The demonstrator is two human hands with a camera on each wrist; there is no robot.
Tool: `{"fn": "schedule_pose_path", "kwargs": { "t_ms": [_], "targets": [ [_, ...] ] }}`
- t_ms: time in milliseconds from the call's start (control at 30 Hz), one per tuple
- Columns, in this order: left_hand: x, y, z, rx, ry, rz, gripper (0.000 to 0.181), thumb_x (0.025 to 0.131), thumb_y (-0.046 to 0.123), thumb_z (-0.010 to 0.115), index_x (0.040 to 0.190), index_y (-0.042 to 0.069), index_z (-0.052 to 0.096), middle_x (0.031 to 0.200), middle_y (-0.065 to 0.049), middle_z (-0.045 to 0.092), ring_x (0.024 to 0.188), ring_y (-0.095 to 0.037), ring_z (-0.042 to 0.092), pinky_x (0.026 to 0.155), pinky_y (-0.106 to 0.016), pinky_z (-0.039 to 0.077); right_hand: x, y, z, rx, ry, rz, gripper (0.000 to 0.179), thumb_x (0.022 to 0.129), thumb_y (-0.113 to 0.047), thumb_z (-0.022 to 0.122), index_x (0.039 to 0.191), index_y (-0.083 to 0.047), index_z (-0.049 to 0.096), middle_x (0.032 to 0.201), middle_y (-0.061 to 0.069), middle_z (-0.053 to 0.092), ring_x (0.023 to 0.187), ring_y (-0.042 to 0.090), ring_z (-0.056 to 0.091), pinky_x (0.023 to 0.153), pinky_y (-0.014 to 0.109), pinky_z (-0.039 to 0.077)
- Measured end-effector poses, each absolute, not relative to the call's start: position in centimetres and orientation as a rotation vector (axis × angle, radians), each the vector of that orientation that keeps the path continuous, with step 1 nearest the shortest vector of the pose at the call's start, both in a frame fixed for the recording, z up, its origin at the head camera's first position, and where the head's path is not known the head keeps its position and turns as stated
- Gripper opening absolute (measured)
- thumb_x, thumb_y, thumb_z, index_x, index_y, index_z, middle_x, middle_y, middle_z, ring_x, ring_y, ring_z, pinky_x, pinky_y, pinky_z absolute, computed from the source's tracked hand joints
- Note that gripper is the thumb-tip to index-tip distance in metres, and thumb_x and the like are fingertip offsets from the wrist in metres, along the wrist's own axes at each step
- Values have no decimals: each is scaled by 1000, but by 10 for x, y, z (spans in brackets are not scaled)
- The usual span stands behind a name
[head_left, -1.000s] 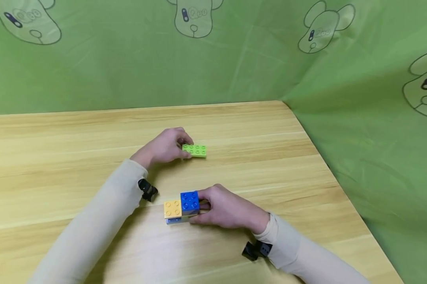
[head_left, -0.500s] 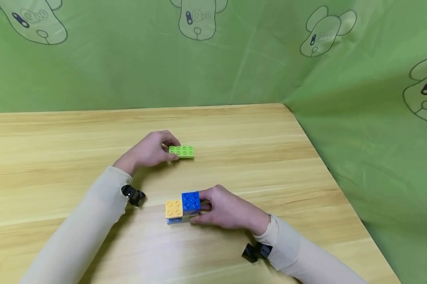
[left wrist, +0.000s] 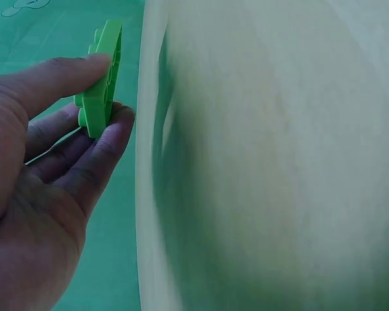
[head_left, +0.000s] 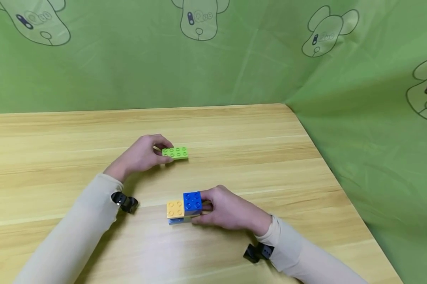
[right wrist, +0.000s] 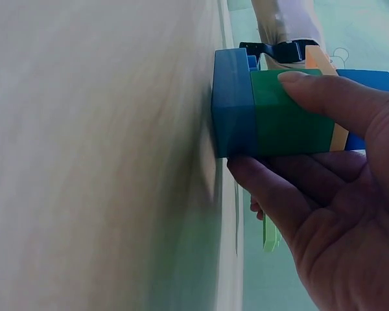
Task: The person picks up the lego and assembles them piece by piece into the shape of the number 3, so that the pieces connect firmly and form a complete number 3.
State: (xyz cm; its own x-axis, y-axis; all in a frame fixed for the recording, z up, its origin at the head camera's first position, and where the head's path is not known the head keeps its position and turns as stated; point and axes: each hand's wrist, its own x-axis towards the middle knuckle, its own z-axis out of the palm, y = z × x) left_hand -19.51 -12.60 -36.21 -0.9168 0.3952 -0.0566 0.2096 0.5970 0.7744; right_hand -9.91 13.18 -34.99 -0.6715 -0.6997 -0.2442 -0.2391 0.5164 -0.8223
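My left hand (head_left: pixel 144 154) pinches a flat lime-green toy brick (head_left: pixel 178 153) with two rows of studs. In the left wrist view, thumb and fingers grip the lime-green brick (left wrist: pixel 105 81) near its middle, tilted on edge and close to the tabletop. Nearer the front, my right hand (head_left: pixel 224 208) holds a stack of toy bricks (head_left: pixel 184 209). The right wrist view shows a blue brick (right wrist: pixel 235 103) at the bottom, a green brick (right wrist: pixel 292 116) above it, a thin orange-yellow plate (right wrist: pixel 338 137), then a blue brick (right wrist: pixel 369 79) on top. The thumb lies along the green brick.
A light wood table (head_left: pixel 263 165) lies under both hands. Green cloth (head_left: pixel 135 75) with cartoon heads hangs behind it and along its right side. Black wrist cameras are strapped on both sleeves, the left camera (head_left: pixel 125 202) and the right camera (head_left: pixel 259 252).
My left hand has moved left and slightly toward me, carrying the lime-green brick along. The right hand and its stack stay nearly in place.
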Motion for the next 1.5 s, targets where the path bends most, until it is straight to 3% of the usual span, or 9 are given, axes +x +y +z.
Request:
{"fn": "schedule_pose_path", "kwargs": {
  "t_ms": [333, 567, 900, 1500],
  "targets": [
    [-188, -133, -367, 484, 2591, 1246, 38, 85, 12, 78, 120, 2, 66, 111, -9, 62, 95, -24, 61, 82, -36, 53, -99, 130, -351, -773, 2197, -1065, 25, 83, -11, 80, 104, -2, 69, 94, -1, 72, 83, 5, 67, 72, 20, 57],
    [-180, -138, -368, 444, 2604, 1306, 37, 87, 15, 77, 120, 3, 66, 114, -10, 63, 102, -26, 59, 90, -41, 51, -100, 129, -352, -769, 2212, -1045, 26, 83, -14, 80, 104, -3, 70, 94, -3, 71, 82, 4, 66, 71, 20, 57],
    [-170, -139, -371, 353, 2652, 1369, 38, 86, 15, 77, 121, 4, 67, 111, -9, 65, 93, -23, 59, 78, -35, 52, -98, 129, -351, -786, 2224, -1041, 24, 83, -12, 81, 103, -4, 70, 94, -1, 72, 82, 4, 66, 72, 20, 56],
    [-151, -131, -374, 133, 2601, 1505, 38, 85, 18, 79, 119, 6, 68, 102, -10, 66, 89, -22, 61, 74, -32, 53, -98, 129, -351, -775, 2239, -1020, 26, 83, -12, 81, 104, -3, 69, 95, -1, 72, 81, 3, 65, 71, 19, 56]
  ]
}}
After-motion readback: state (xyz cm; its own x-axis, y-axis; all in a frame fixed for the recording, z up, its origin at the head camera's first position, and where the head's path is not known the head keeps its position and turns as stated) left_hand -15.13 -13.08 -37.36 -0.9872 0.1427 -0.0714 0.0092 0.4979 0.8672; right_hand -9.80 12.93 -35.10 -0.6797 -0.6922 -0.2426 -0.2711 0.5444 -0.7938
